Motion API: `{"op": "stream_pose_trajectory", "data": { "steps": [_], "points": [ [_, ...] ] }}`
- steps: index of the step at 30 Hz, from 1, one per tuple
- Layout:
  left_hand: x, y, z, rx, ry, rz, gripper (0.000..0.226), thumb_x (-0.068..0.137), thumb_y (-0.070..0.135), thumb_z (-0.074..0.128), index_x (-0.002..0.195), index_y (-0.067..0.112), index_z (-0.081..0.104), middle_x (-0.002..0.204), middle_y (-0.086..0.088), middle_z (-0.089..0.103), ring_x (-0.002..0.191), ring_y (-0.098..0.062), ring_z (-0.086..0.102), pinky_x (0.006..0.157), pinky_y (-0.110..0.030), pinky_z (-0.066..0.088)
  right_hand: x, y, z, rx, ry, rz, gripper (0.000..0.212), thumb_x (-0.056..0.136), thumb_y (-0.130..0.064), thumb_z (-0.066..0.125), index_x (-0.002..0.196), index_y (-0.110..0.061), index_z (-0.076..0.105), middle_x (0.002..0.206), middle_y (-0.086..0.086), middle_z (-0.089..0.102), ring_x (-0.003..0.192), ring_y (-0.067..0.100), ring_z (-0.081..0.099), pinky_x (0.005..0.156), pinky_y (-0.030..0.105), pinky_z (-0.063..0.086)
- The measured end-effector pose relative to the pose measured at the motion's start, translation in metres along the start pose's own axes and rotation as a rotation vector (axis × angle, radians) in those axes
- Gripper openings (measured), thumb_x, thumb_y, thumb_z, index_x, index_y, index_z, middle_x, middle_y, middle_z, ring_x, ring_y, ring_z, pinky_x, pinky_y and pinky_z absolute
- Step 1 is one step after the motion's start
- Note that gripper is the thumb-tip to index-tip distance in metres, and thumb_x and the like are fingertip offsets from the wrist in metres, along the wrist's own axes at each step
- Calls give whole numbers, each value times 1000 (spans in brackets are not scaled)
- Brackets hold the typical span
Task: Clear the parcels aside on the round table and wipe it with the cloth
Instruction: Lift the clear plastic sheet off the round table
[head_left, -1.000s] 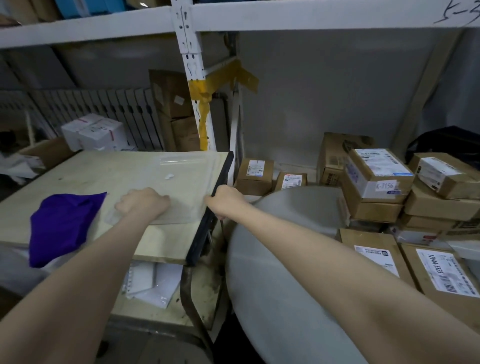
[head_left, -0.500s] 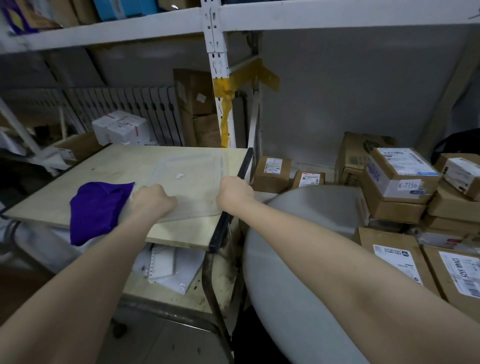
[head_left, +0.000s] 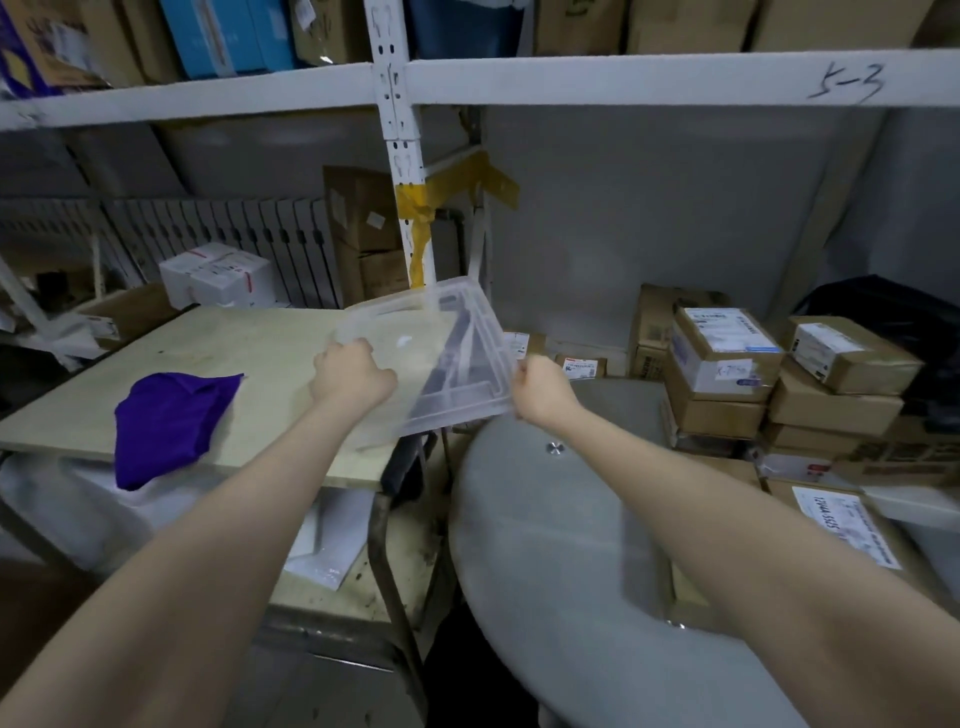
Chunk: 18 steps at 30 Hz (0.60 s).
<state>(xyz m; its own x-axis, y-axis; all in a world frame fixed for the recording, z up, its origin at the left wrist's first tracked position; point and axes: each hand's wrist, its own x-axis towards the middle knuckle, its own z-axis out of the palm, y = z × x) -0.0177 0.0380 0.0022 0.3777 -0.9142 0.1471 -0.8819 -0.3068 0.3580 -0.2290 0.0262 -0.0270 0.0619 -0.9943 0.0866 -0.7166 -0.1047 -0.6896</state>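
Fingers hidden behind clear tray

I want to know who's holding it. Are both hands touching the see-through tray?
Touching. The head view shows the left hand gripping the clear tray's left edge and the right hand its right edge.

A purple cloth lies on a pale, yellowish wooden board. A clear, colourless plastic tray shows dark shapes through its base. The round table is plain grey with a small silver stud. The parcels are brown cardboard with white labels printed in black. A white box carries thin red lines. The shelf frame is white, wrapped lower down in yellow tape, with black handwriting at its right. A blue box sits above. The wall is grey.
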Motion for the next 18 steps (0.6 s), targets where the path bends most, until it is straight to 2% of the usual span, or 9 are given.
{"op": "stream_pose_trajectory", "data": {
  "steps": [3,5,7,10,13,16,18],
  "points": [
    [-20,31,8,-46,17,22,53,84,26,59,131,6,44,134,-23,40,124,-40,40,96,-44,43,-14,41,-23,96,75,53,20,93,-4,35,80,-4,50,78,16,54,74,34,61,74,52,55],
    [-30,48,14,-137,-5,4,55,86,29,60,130,3,39,134,-24,39,122,-41,43,94,-43,43,-27,62,-39,164,109,85,21,96,-6,36,94,3,55,76,11,52,70,30,55,71,49,56],
    [-39,67,21,-274,-49,2,52,89,24,58,130,1,37,132,-23,45,118,-41,49,89,-40,44,-42,82,-55,210,146,111,24,98,-9,37,105,5,56,82,11,56,72,28,57,67,43,54],
    [-48,88,31,-387,-101,-19,48,92,14,53,134,0,35,130,-22,51,116,-39,53,85,-37,44,-58,107,-69,288,123,179,26,99,-13,41,120,-2,52,101,14,60,79,24,62,63,34,54],
    [-58,97,48,-413,-134,-15,50,91,13,54,136,2,36,130,-21,53,117,-39,53,90,-39,46,-73,127,-82,255,-65,264,23,98,-10,45,116,-1,56,92,10,61,70,16,57,56,24,48],
    [-65,97,70,-402,-232,-13,50,89,13,59,135,4,43,128,-18,56,116,-36,56,96,-43,49,-86,139,-95,187,-256,338,9,92,-4,53,97,-2,60,78,9,58,58,14,52,43,17,43],
    [-68,91,87,-387,-350,-38,45,88,14,62,129,4,48,123,-15,58,112,-33,58,91,-41,51,-83,149,-96,160,-228,393,10,92,-3,54,100,2,59,81,12,57,56,14,53,38,16,41]
  ]
}}
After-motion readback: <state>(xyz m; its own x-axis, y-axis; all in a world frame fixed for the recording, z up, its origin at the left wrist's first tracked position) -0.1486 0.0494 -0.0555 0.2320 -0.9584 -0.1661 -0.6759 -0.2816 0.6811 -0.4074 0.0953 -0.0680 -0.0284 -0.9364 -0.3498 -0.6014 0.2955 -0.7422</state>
